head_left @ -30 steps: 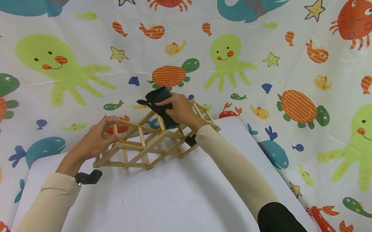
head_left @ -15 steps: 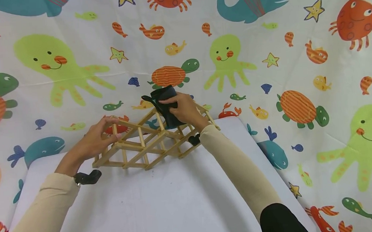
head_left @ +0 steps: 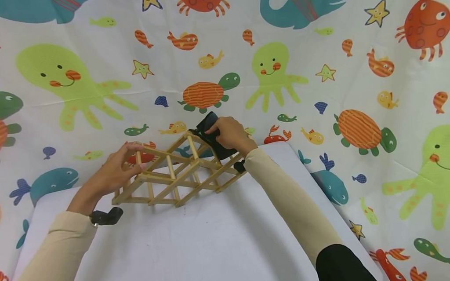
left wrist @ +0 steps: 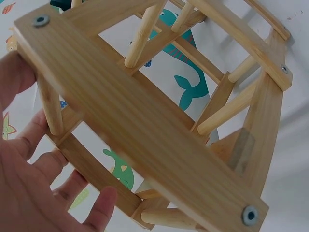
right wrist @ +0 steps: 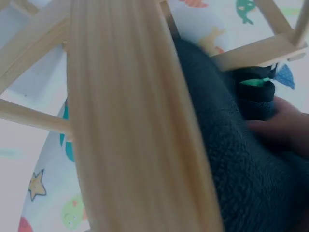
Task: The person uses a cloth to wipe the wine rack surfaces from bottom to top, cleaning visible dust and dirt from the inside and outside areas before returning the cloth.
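A folding wooden lattice rack (head_left: 167, 178), made of slats and round dowels, stands on the white-covered table. My left hand (head_left: 111, 170) grips its left end; in the left wrist view the thumb is at the upper corner of a slat (left wrist: 135, 116) and the fingers (left wrist: 72, 186) reach the lower bar. A dark, bunched cloth (head_left: 218, 146) is held in my right hand (head_left: 230, 134) over the rack's right half. Close up in the right wrist view, the cloth (right wrist: 227, 154) lies along the side of a slat (right wrist: 135, 121). Part of the rack's right end is hidden behind the right hand.
The white table (head_left: 186, 254) extends in front of the rack. Behind and beside it hangs a curtain (head_left: 302, 64) printed with sea animals. A dark camera mount (head_left: 106, 216) sits at the left wrist.
My right hand has moved to the right and slightly down along the rack with the dark cloth. The left hand and the rack have stayed in place.
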{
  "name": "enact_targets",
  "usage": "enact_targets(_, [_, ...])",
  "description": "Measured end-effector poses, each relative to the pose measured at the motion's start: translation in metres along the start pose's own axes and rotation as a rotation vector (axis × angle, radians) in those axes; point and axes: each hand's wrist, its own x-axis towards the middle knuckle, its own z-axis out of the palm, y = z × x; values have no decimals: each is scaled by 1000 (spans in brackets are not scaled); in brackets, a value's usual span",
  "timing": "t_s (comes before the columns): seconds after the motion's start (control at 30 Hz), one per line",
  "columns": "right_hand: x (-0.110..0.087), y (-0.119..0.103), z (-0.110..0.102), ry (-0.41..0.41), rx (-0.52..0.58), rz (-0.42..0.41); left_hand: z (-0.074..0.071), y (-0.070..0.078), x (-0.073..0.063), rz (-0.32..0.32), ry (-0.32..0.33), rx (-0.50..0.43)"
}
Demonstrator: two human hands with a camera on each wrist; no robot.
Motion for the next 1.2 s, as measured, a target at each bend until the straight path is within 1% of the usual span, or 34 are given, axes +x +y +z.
enact_targets(0.07, [-3,2,-1,5,97,-1,1,1,0,4,-1,3])
enact_targets(0.13, [-4,2,-1,-12,174,-15,1,1,1,-4,-2,1])
enact_targets(0.2, [-5,3,0,-42,191,-19,1,1,1,-8,-1,-2])
enact_targets(0.27, [-3,3,2,-67,125,-15,1,-1,1,-14,0,-3])
enact_targets(0.37, [-2,4,3,-55,-17,-2,4,-2,2,-13,-2,-1])
enact_targets(0.43, [-3,4,0,-5,-77,1,5,-3,2,-10,-3,7])
enact_targets(0.47, [-4,5,-2,38,-88,5,6,-3,3,-10,-3,8])
enact_targets(0.57, [-5,5,-10,224,-79,23,5,-2,3,-17,-1,5])
enact_targets(0.63, [-4,6,-13,341,-55,57,3,-2,3,-25,-1,-2])
enact_targets(0.7, [-3,7,-14,406,-32,104,2,-2,2,-35,-4,-10])
enact_targets(0.73, [-2,7,-14,414,-29,124,1,-2,2,-36,-4,-11])
enact_targets(0.83, [0,7,-10,371,-53,173,0,-3,1,-29,-3,-17])
enact_targets(0.9, [1,5,-6,322,-72,179,-1,-4,0,-24,-3,-18])
enact_targets(1.0, [1,0,-1,225,-98,154,0,-6,-1,-28,-3,-22])
enact_targets(1.07, [1,-2,0,138,-86,126,0,-7,-1,-21,-2,-14])
enact_targets(1.1, [1,-3,1,110,-81,110,0,-6,-1,-14,0,-11])
enact_targets(1.13, [0,-3,1,96,-66,99,0,-6,-1,-9,2,-8])
enact_targets(1.17, [-1,-2,1,101,-51,95,-1,-5,-1,-6,2,-6])
enact_targets(1.2, [-1,0,0,125,-33,97,-1,-3,-1,-3,3,-2])
